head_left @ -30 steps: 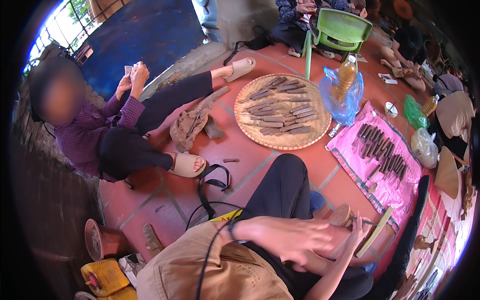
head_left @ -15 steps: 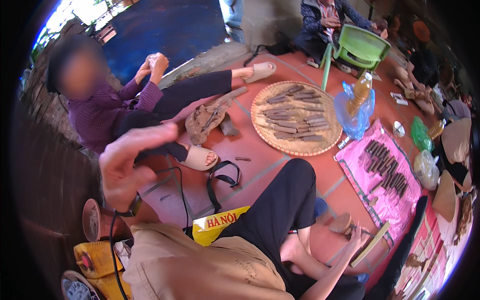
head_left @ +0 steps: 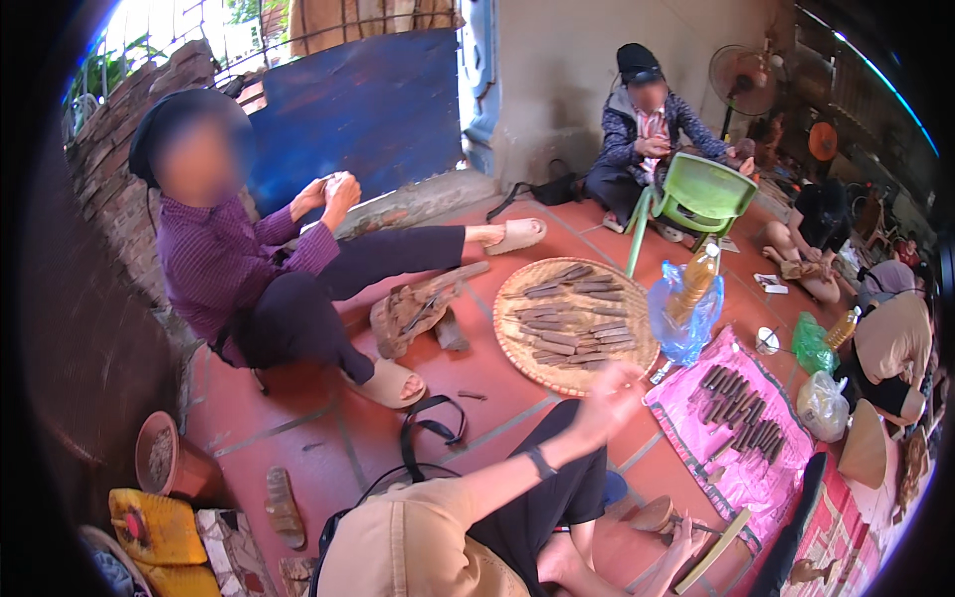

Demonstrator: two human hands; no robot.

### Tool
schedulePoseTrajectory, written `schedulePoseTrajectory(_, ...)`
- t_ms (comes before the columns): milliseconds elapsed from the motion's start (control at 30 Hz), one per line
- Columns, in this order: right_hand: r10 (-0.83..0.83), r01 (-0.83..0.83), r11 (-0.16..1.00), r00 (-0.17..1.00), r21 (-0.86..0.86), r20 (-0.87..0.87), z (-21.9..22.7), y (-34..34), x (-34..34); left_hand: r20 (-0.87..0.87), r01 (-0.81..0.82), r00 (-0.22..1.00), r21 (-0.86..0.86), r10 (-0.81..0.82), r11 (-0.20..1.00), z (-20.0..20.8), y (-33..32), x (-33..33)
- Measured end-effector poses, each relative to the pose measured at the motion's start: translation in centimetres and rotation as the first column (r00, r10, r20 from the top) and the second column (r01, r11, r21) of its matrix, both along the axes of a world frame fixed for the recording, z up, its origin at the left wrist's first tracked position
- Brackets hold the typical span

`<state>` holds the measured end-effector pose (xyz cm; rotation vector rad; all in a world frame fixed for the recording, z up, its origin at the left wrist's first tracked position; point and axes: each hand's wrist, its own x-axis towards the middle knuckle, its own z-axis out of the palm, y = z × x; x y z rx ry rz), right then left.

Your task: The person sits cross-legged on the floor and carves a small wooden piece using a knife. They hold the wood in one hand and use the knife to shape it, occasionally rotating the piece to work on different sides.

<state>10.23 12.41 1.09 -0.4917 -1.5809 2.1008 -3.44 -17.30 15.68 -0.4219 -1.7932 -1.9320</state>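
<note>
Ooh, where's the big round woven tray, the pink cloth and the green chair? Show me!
Woven tray (head_left: 515, 350): head view, on bare weave near its left rim.
Pink cloth (head_left: 751, 493): head view, on its bare lower part.
Green chair (head_left: 706, 184): head view, on its backrest.

Red tile floor (head_left: 343, 488) (grey-jointed), pale wall (head_left: 557, 90)

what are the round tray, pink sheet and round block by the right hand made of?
Round tray: likely bamboo or similar fibre, matte tan; woven texture and bound rim.
Pink sheet: fabric or woven plastic, unclear; thin, creased look.
Round block: probably wood, dull brown; solid look, grain too small to confirm.
</note>
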Motion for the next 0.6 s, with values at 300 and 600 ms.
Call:
schedulePoseTrajectory(300, 0.043, -0.044, 0.997, 0.999, 0.057, 0.02, -2.0, 1.1, 0.9, 0.396, 0.737, 0.667, -0.472, -0.631, 0.484, -13.9, 12.4, 6.5)
schedulePoseTrajectory(600, -0.219, 0.22, 0.975, 0.975, 0.021, -0.029, -5.6, 2.7, -1.4, 0.351, 0.703, 0.709, -0.427, -0.612, 0.57, -17.4, 14.4, 6.7)
